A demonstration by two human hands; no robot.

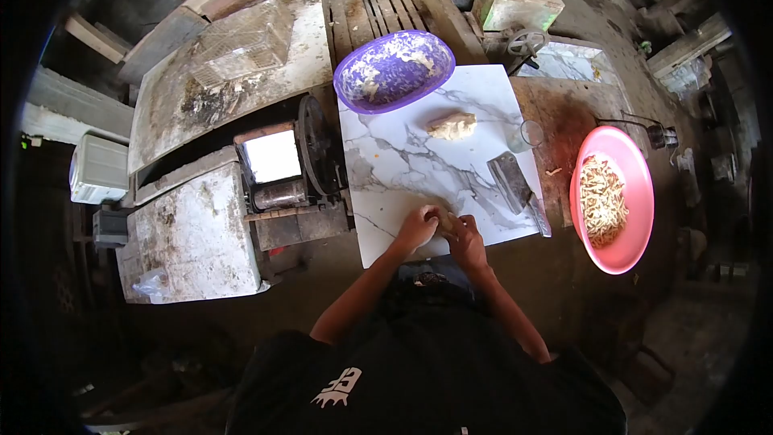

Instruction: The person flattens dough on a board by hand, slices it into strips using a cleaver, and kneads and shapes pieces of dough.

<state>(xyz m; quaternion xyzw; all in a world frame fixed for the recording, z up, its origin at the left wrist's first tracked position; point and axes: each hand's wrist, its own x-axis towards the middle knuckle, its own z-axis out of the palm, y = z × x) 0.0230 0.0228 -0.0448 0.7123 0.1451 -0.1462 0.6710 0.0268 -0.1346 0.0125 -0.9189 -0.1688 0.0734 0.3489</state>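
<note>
My left hand [418,228] and my right hand [468,243] are close together over the front edge of the marble-patterned board [394,185]. Their curled fingers meet around a small brownish piece [444,223], partly hidden by them. A pale lump of dough [452,126] lies farther back on the board. To the right of my hands are a wide metal blade [510,183] and a knife [539,216] near the board's edge. A clear glass [526,136] is at the right side of the board.
A purple basin [394,72] with pale residue overlaps the board's back left. On the right, a pink basin [638,201] holds many pale strips. A machine with a black wheel [320,145] stands left of the board. A wooden table with a hand wheel [527,42] lies behind.
</note>
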